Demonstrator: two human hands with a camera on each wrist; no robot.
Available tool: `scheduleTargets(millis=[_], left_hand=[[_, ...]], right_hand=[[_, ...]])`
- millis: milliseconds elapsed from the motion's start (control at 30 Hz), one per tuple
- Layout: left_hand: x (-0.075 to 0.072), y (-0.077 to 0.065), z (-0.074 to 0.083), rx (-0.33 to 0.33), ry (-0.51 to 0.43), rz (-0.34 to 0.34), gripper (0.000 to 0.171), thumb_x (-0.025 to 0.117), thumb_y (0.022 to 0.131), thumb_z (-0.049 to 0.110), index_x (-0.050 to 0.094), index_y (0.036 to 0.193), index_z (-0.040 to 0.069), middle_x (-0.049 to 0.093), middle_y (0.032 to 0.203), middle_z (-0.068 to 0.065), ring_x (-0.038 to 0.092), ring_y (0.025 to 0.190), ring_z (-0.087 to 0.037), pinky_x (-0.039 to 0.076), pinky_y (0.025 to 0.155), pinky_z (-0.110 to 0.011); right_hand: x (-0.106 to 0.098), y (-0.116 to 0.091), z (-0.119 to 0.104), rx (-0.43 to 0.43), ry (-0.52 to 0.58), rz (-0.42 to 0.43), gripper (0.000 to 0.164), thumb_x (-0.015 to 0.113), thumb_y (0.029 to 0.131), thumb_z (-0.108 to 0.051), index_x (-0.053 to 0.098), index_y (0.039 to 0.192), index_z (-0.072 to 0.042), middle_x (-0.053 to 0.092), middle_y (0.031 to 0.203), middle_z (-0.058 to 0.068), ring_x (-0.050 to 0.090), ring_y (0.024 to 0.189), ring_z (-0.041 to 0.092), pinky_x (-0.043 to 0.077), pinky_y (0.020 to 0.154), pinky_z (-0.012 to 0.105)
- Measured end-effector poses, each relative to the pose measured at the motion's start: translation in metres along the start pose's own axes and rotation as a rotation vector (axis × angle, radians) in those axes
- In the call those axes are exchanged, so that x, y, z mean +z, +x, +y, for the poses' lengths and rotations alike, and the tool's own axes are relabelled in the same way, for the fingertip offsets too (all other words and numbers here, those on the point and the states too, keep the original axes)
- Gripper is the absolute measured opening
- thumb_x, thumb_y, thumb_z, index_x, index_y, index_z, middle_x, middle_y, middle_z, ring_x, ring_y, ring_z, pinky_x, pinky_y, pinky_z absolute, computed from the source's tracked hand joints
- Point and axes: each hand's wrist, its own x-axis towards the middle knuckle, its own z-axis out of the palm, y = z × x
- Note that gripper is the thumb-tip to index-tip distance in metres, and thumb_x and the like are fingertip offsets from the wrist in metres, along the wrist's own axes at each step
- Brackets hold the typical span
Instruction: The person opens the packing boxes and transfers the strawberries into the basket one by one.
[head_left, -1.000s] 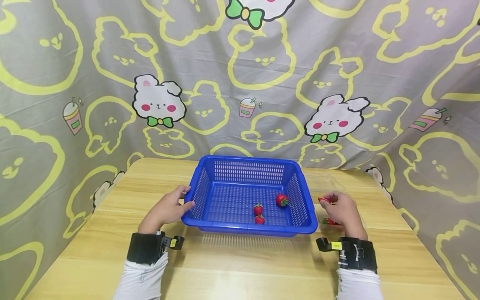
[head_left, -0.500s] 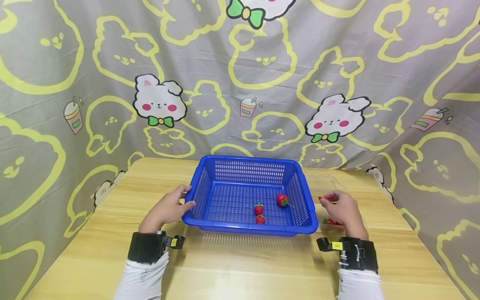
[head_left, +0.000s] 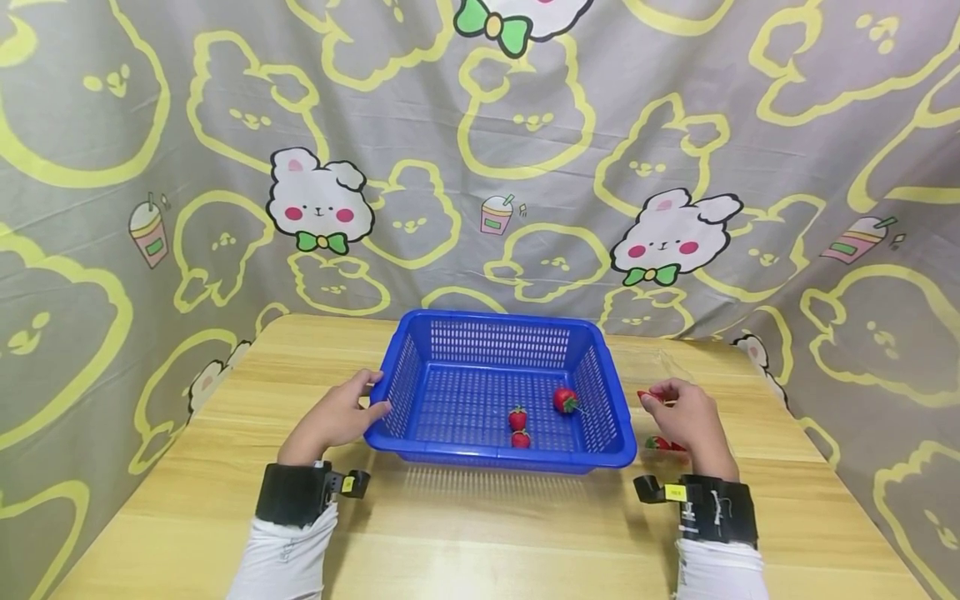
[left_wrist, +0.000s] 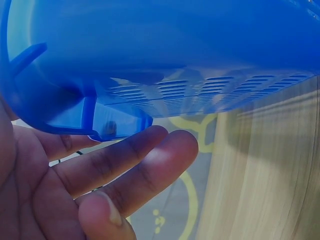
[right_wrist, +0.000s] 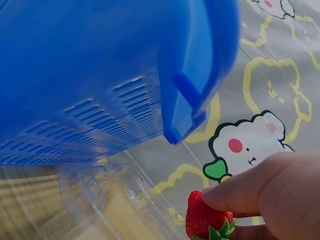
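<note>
The blue basket stands upright at the middle of the desk and contains three red strawberries. The right strawberry lies near the right wall, its green leaves facing right and near. The far-middle strawberry and the near-middle strawberry lie close together by the near wall, the latter partly hidden by the rim. Right of the basket is a clear plastic container. Further strawberries show at its near part; the right hand partly covers them, so no count is possible. The left hand is clamped on the basket's left rim, thumb over the edge, fingers fairly straight on the outer side. The right hand pinches a held strawberry between thumb and fingers, pointed end to the left in the head view, outside the basket, near its right wall. Both forearms reach in from the near side; each wrist bears a black cuff.
</note>
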Motion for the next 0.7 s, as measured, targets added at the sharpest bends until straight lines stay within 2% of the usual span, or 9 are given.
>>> scheduleTargets(millis=[700], left_hand=[[-0.0001,-0.0004,-0.0004,0.013,-0.003,0.0,0.049,0.055,0.096,0.021,0.037,0.135,-0.003,0.048,0.133,-0.034,0.05,0.117,-0.048,0.046,0.092,-0.063]], right_hand=[[-0.0038,-0.0015,-0.004,0.001,0.022,0.016,0.034,0.058,0.094,-0.028,0.059,0.111,0.002,0.061,0.112,0.029,0.054,0.103,0.045,0.049,0.083,0.057]])
